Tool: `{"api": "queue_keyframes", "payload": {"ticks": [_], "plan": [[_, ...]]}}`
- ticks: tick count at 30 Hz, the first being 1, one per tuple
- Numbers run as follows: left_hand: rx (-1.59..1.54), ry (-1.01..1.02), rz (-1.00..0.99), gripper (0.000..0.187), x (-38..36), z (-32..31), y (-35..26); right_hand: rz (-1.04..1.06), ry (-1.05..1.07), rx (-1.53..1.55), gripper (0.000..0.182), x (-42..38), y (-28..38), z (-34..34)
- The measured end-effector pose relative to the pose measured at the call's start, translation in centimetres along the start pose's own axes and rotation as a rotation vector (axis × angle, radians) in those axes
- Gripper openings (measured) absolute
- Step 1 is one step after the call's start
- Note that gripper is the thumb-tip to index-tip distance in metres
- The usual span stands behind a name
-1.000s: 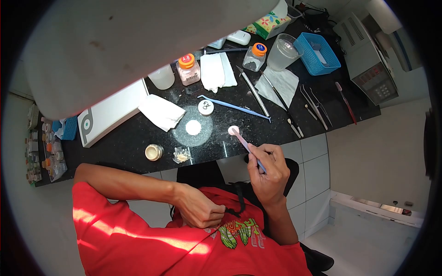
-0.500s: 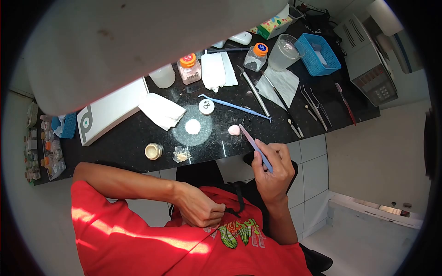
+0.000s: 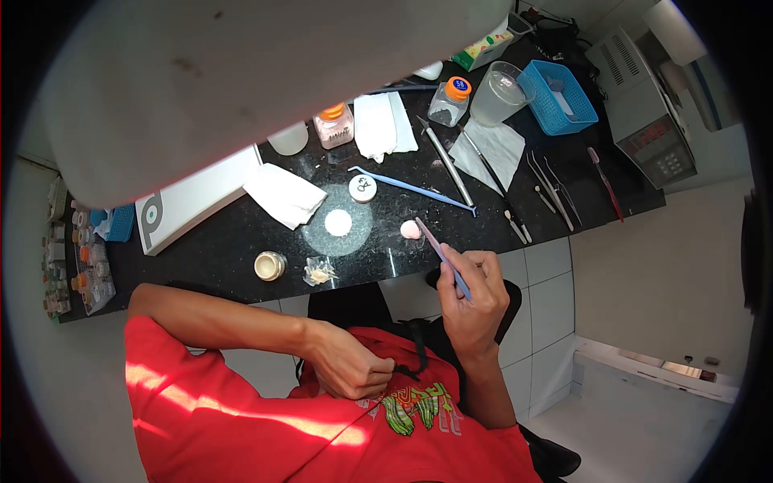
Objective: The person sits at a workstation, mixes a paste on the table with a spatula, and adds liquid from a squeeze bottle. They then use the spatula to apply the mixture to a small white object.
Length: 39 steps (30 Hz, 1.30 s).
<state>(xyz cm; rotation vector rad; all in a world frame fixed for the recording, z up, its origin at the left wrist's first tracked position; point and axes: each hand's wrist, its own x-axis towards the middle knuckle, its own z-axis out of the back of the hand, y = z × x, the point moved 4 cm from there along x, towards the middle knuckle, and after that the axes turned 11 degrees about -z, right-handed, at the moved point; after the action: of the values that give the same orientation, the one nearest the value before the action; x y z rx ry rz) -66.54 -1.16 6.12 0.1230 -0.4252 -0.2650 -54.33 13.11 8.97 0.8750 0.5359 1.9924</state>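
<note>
My right hand is closed round a blue and pink slender tool, whose tip touches or nearly touches a small pink lump on the black worktop. My left hand is curled against the front of the red shirt; whether its fingers hold anything is hidden. Left of the lump lies a white powder mound on a round glass-like disc. A white lid with writing sits just above it. Nearer the front edge are a small open jar and a clear packet.
Behind lie a blue double-ended tool, a silver knife-like tool, brushes and tweezers. Orange-capped jars, a clear cup and a blue basket stand further back. A blurred pale object overhangs the upper left.
My right hand has shifted slightly left, with the tool tip still at the pink lump. The view has moved a little; my left hand stays in place.
</note>
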Motion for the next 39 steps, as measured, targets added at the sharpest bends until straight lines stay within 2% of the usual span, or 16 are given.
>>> {"api": "queue_keyframes", "payload": {"ticks": [7,9,16,21,28,30,39], "plan": [[-0.014,0.005,0.001,0.024,0.02,-0.09,-0.12,-0.04,0.022,-0.003,0.032,0.39,-0.18,0.11],[0.001,0.003,-0.009,0.024,0.02,-0.12,-0.16,0.009,0.079,0.029,0.032,0.29,0.0,-0.04],[0.003,0.001,-0.003,0.023,0.05,-0.11,-0.09,-0.025,0.081,0.022,0.032,0.63,-0.1,0.05],[-0.002,0.009,0.001,0.023,0.07,-0.12,-0.14,0.053,0.06,0.038,0.033,0.21,-0.12,-0.02],[0.014,0.017,-0.011,0.023,0.06,-0.06,-0.09,0.059,0.058,0.051,0.03,0.1,0.13,0.08],[-0.001,0.016,-0.012,0.024,0.05,0.05,-0.05,0.075,0.025,0.047,0.035,0.02,-0.04,0.12],[0.019,0.003,-0.011,0.024,0.07,0.09,0.04,0.084,0.055,0.054,0.038,-0.15,0.14,0.19]]}}
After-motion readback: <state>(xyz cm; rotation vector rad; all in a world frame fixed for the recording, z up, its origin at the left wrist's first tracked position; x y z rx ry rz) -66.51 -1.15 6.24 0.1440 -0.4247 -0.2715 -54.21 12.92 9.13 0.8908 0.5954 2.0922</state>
